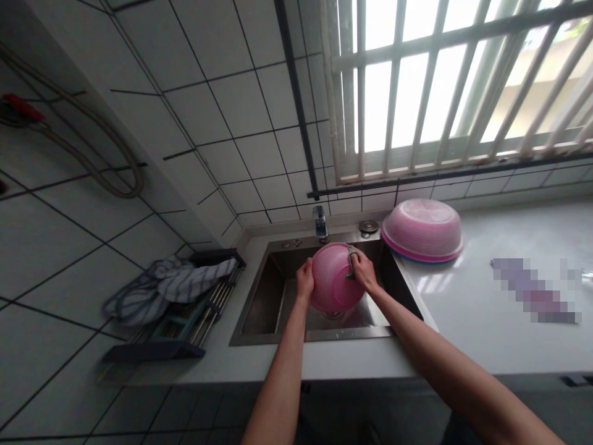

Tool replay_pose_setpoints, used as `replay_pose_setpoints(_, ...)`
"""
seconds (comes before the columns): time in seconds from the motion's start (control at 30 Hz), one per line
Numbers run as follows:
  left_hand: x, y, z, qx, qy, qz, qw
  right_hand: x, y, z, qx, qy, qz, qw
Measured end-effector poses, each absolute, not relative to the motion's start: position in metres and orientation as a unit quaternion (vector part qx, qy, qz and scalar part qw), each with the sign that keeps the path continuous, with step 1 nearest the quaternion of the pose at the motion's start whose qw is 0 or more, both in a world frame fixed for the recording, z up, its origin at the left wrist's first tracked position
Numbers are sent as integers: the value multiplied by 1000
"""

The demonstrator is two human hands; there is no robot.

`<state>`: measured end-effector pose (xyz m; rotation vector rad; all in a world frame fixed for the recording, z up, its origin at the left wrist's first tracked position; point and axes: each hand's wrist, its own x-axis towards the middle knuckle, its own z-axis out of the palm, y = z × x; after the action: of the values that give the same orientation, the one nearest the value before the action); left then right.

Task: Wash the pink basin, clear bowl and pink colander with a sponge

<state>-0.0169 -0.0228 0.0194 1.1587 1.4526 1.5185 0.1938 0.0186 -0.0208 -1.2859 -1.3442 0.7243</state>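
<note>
A pink plastic colander [330,278] is held tilted over the metal sink [324,335], its rounded perforated side turned up toward me. My left hand [304,281] grips its left edge, fingers closed. At the upper right of the colander, my right hand [363,270] is closed on a grey-green cloth [351,272] and presses it against the pink surface. Whether that piece is a cloth or a scouring pad is hard to make out. Just behind the colander stands the chrome faucet [319,224].
Upside-down pink basins [422,228] rest on the white counter [486,346], right of the sink. A drain strainer [369,227] lies behind the sink. On the left are a metal-barred rack [204,327] and a striped cloth [185,281]. A barred window [417,105] is above.
</note>
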Motion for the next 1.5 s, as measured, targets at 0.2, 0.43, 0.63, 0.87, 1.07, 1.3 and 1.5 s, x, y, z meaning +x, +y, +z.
replay_pose_setpoints(0.2,-10,-15,14,462,575,546,397,166,-15,6,-381,-787,161,458)
replay_pose_setpoints(0.43,-22,-10,12,419,577,555,429,149,-37,20,-233,-895,121,362)
replay_pose_setpoints(0.63,-18,-15,17,429,550,576,426,161,-16,11,-306,-829,158,442)
replay_pose_setpoints(0.87,-29,-21,22,397,568,612,381,185,24,-30,-510,-539,391,544)
replay_pose_setpoints(1.07,-27,-19,22,417,589,594,356,195,28,-40,-556,-419,492,523)
replay_pose_setpoints(1.3,-26,-21,28,429,614,566,346,190,19,-24,-533,-510,360,571)
replay_pose_setpoints(1.5,-25,-22,27,423,608,573,351,180,2,-3,-431,-665,215,571)
